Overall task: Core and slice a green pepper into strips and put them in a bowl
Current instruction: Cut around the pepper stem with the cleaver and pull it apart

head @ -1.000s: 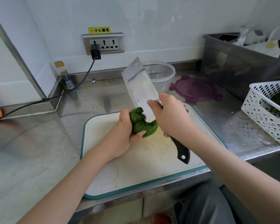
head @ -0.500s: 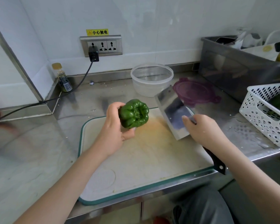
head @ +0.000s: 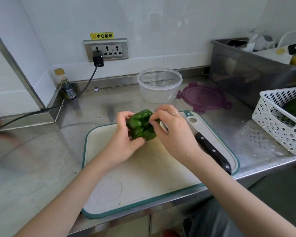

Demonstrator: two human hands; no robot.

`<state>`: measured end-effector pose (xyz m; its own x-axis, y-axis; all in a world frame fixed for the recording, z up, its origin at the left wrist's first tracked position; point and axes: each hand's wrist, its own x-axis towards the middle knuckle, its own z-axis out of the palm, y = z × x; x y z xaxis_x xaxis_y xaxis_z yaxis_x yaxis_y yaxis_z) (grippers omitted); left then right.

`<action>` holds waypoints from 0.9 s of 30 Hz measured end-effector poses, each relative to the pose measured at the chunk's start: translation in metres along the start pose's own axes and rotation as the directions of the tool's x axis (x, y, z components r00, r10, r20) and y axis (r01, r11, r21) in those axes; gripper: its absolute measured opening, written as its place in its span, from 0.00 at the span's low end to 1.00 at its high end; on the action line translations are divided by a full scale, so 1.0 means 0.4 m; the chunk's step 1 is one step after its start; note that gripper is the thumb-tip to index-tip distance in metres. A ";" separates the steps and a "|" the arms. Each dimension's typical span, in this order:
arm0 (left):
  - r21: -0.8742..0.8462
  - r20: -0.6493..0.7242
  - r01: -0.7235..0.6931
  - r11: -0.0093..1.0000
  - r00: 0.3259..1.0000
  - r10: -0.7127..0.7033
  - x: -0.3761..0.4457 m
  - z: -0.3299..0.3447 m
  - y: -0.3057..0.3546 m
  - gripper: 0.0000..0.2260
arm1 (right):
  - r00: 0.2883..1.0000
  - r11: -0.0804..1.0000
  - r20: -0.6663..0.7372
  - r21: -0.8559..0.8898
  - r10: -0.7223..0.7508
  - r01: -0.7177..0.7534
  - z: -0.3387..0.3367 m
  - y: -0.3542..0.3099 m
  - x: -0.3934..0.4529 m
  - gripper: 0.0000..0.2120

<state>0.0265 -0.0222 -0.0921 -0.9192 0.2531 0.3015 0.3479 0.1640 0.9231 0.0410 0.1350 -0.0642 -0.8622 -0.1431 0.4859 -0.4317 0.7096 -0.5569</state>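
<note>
You hold the green pepper [head: 141,124] lifted just above the far part of the cutting board [head: 143,171], your left hand [head: 125,141] cupping it from the left and below while the fingers of your right hand [head: 174,134] curl onto its right side, which looks like a grip for prying it apart to reach the core. The cleaver [head: 210,151] lies on the board's right edge, handle toward you, probably parked there to free both hands. The clear bowl [head: 159,86] waits just beyond the board on the steel surface [head: 32,159], its purple lid [head: 203,98] set off to its right, so strips can go straight in.
</note>
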 end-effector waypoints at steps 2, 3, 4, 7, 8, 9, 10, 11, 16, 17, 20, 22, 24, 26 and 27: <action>-0.124 0.004 0.037 0.992 0.999 -0.037 0.002 -0.005 0.007 0.25 | 0.997 0.997 0.032 0.021 0.076 -0.077 0.008 -0.007 0.006 0.09; -0.243 0.021 0.076 0.967 0.997 -0.073 0.004 -0.005 0.013 0.23 | 0.994 0.995 0.049 0.017 0.095 -0.096 0.008 -0.009 0.010 0.10; -0.355 0.024 0.121 0.927 0.992 -0.120 0.005 -0.003 0.019 0.21 | 0.993 0.995 0.068 0.002 0.101 -0.101 0.007 -0.012 0.016 0.11; -0.313 -0.093 0.094 0.945 0.987 -0.129 0.006 0.003 0.023 0.10 | 0.976 0.995 0.203 -0.064 0.082 -0.070 -0.004 -0.030 0.033 0.12; -0.195 -0.140 0.048 0.980 0.987 -0.076 0.004 0.002 0.021 0.08 | 0.957 0.990 0.275 -0.121 0.097 -0.066 -0.011 -0.037 0.037 0.14; -0.069 -0.169 -0.001 0.998 0.986 -0.010 0.002 0.001 0.018 0.08 | 0.932 0.972 0.339 -0.228 0.131 -0.054 -0.018 -0.043 0.041 0.16; 0.034 -0.181 -0.038 0.999 0.983 0.044 0.001 0.000 0.014 0.08 | 0.906 0.931 0.388 -0.364 0.170 -0.019 -0.023 -0.049 0.046 0.17; 0.101 -0.183 -0.055 0.993 0.980 0.072 0.001 -0.002 0.009 0.09 | 0.887 0.878 0.420 -0.477 0.194 0.033 -0.028 -0.055 0.051 0.18; 0.212 -0.147 -0.078 0.974 0.983 0.111 0.007 0.001 -0.001 0.08 | 0.897 0.739 0.441 -0.601 -0.012 0.305 -0.028 -0.091 0.084 0.16; 0.213 -0.154 -0.075 0.974 0.982 0.109 0.008 0.000 -0.003 0.07 | 0.887 0.731 0.461 -0.596 -0.029 0.334 -0.028 -0.093 0.092 0.16; 0.219 -0.160 -0.088 0.972 0.979 0.124 0.008 -0.002 -0.007 0.05 | 0.847 0.721 0.531 -0.582 -0.014 0.377 -0.029 -0.094 0.106 0.15; 0.227 -0.159 -0.102 0.969 0.977 0.140 0.009 -0.001 -0.005 0.05 | 0.829 0.686 0.552 -0.569 -0.090 0.453 -0.023 -0.090 0.104 0.15; 0.211 -0.156 -0.104 0.972 0.978 0.138 0.011 0.000 -0.005 0.06 | 0.816 0.665 0.547 -0.541 -0.187 0.515 -0.016 -0.079 0.102 0.16; 0.177 -0.150 -0.090 0.980 0.982 0.117 0.013 -0.003 -0.005 0.06 | 0.828 0.754 0.535 -0.471 -0.168 0.458 -0.019 -0.073 0.104 0.14; 0.156 -0.146 -0.076 0.985 0.984 0.099 0.014 -0.004 -0.006 0.05 | 0.840 0.815 0.528 -0.428 -0.126 0.392 -0.020 -0.069 0.106 0.13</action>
<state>0.0200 -0.0229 -0.0922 -0.8973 0.1258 0.4231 0.4411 0.2914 0.8488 0.0185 0.1148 -0.0227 -0.8094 -0.5744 0.1226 -0.5761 0.8170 0.0247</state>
